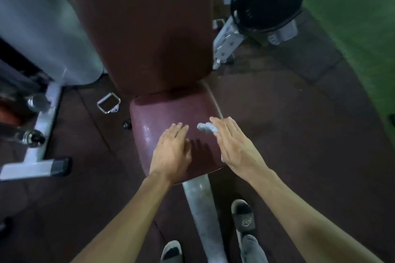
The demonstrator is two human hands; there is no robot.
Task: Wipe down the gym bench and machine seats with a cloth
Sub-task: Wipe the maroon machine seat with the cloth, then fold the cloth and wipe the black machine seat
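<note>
cloth (205, 127) bunched under right hand (233, 143) fingers on maroon seat (162, 109); left hand (173, 149) flat, relaxed.

Glossy, seemingly vinyl seat (171, 111); crumpled cloth (205, 127); scuffed metal post (201, 203).

upright backrest (136, 28) blocks the seat (162, 111) beyond; sides open.
</note>
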